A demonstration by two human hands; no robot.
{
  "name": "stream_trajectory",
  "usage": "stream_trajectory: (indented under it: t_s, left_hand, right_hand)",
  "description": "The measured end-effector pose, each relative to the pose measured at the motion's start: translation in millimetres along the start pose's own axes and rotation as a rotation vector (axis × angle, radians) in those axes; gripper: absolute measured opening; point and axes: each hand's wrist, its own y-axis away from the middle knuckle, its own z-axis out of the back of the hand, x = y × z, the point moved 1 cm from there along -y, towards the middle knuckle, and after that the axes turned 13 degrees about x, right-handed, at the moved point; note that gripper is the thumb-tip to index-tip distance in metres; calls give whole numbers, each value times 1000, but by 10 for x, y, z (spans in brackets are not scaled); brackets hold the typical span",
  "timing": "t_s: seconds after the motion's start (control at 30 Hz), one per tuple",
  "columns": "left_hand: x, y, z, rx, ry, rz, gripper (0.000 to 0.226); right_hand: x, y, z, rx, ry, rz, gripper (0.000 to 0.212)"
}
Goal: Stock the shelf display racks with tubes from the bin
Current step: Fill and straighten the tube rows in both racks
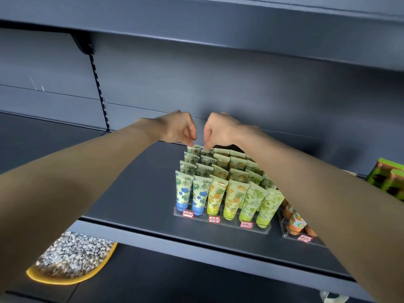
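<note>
Tubes [195, 150], back row (blue-flower) | left hand [175, 127] pinches one crimp from above | right hand [220, 130] pinches its neighbour

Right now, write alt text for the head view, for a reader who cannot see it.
Two bare hands, left hand and right hand, pinch the tops of the rearmost blue-flower tubes in a clear rack of standing floral tubes on a dark grey shelf.

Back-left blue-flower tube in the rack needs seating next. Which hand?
Left. Fingers of the left hand pinch the back-left tube at its top edge; the right hand pinches the neighbouring tube, so it would have to release and shift.
</note>
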Motion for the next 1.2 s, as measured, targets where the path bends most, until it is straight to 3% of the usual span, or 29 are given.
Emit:
stream_trajectory:
  t_s: [0.27,0.47,0.77,1.2]
  left_hand:
    - [-72,282,90,5,46,-56,10]
    - [-29,290,-101,65,42,-49,13]
    - [-79,207,-221,30,27,-48,7]
    - [-107,176,-219,-17,-9,-40,8]
  right_hand:
    - [60,279,108,-2,-81,54,15]
    - [50,339,-77,51,-5,54,15]
    - [6,296,-204,-19,107,54,5]
    - [73,253,-209,-49,113,72,14]
